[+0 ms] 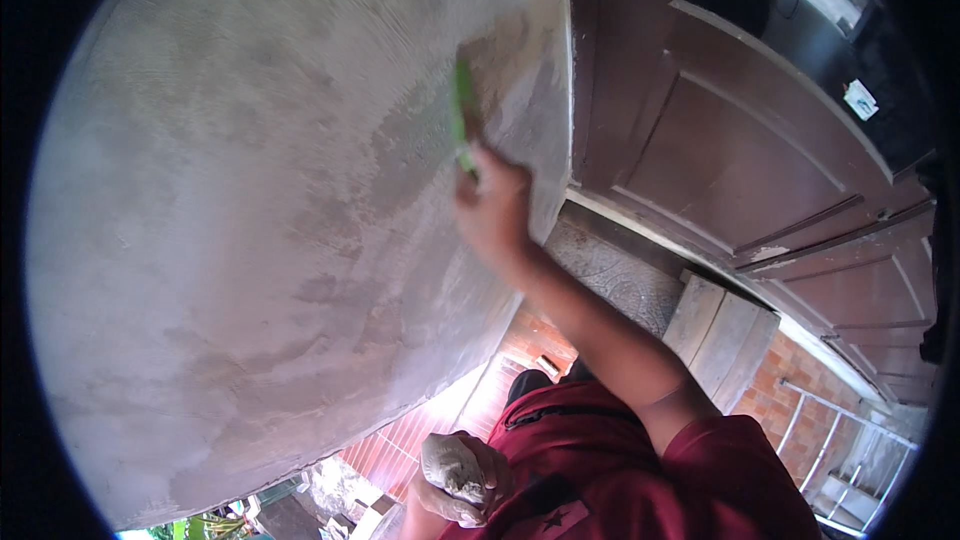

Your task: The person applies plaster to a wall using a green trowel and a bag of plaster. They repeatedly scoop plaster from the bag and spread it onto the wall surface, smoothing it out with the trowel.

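The ground is a floor of orange-brown rectangular tiles [790, 377] with pale joints, washed to a bright pink where light falls on it toward the lower left. Near the foot of the door lies a grey patch with a swirling relief pattern [625, 270]; whether it is a mat or a slab cannot be told. Just beside that, a low platform of weathered grey-brown wooden planks [712, 332] laid side by side covers part of the tiles. A small, pale, stubby piece [547, 365] lies on the tiling. At the lower right, a white tubular metal frame with crossbars [848, 450] rises over the floor, its footing unclear.
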`<state>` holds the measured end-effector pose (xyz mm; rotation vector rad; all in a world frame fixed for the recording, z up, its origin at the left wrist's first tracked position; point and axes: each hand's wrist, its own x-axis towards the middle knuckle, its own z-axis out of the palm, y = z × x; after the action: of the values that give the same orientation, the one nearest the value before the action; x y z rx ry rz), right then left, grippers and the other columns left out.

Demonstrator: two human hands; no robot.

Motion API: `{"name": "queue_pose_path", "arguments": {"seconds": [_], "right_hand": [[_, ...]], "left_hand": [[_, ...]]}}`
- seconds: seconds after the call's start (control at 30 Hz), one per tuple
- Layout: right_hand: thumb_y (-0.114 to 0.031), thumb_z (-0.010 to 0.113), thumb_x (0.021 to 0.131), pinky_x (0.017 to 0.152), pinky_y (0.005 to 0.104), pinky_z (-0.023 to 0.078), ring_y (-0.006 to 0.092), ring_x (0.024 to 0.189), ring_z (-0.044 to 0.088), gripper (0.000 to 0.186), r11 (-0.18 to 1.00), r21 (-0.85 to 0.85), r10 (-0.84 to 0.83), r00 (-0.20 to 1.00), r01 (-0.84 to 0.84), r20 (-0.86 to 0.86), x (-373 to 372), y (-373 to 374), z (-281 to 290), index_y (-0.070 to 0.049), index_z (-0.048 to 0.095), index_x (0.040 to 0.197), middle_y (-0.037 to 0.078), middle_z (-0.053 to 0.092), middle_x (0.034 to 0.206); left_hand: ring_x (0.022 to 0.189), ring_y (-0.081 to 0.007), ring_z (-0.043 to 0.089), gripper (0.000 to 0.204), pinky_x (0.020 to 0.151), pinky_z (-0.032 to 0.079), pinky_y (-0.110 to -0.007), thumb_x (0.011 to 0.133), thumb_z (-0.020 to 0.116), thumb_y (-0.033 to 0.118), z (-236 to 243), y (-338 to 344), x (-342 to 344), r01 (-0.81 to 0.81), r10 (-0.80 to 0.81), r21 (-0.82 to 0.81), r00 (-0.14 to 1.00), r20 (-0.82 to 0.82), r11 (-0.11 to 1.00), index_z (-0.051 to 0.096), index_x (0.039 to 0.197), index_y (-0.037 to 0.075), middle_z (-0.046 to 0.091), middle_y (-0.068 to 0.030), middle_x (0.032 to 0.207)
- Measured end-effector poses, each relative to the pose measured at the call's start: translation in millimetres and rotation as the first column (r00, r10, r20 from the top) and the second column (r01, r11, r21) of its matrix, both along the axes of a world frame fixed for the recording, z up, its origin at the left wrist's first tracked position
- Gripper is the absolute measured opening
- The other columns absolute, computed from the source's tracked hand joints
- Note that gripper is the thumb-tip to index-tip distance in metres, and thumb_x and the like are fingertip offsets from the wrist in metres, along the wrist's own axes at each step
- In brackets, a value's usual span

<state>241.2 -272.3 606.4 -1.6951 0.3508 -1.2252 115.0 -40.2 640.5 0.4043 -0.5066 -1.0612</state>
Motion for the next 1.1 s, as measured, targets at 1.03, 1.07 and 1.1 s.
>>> {"name": "queue_pose_path", "arguments": {"seconds": [1.03,1.07,1.1], "right_hand": [[0.018,0.052,0.065,0.098,0.0393,0.049,0.034,0.121,0.052,0.072,0.975,0.028,0.218,0.976,-0.218,0.003,-86,3,-54,-0.003,0.048,0.133,0.02,0.05,0.135],[0.018,0.052,0.065,0.099,0.0384,0.049,0.0343,0.122,0.052,0.072,0.989,-0.026,0.149,0.988,-0.148,0.026,-68,-17,-53,-0.003,0.048,0.134,0.02,0.05,0.134],[0.018,0.052,0.065,0.099,0.0374,0.049,0.0345,0.123,0.051,0.072,0.995,-0.075,0.076,0.995,-0.071,0.066,-48,-34,-49,-0.004,0.048,0.134,0.021,0.05,0.134]], "left_hand": [[0.045,-0.0273,0.055,0.036,0.04,0.043,-0.036,0.085,0.065,0.027,-22,-46,5,-0.054,0.05,0.051,0.995,0.087,0.997,0.06,0.08,-0.008,0.059,-0.0163,0.063],[0.049,-0.0279,0.056,0.033,0.045,0.044,-0.037,0.082,0.068,0.024,-23,-48,8,-0.035,0.029,0.06,0.994,0.104,0.998,0.061,0.081,-0.008,0.06,-0.0162,0.066],[0.058,-0.0295,0.059,0.028,0.054,0.046,-0.039,0.076,0.075,0.018,-24,-48,14,0.057,-0.062,0.036,0.983,0.173,0.998,0.062,0.084,-0.006,0.061,-0.0165,0.072]]}}
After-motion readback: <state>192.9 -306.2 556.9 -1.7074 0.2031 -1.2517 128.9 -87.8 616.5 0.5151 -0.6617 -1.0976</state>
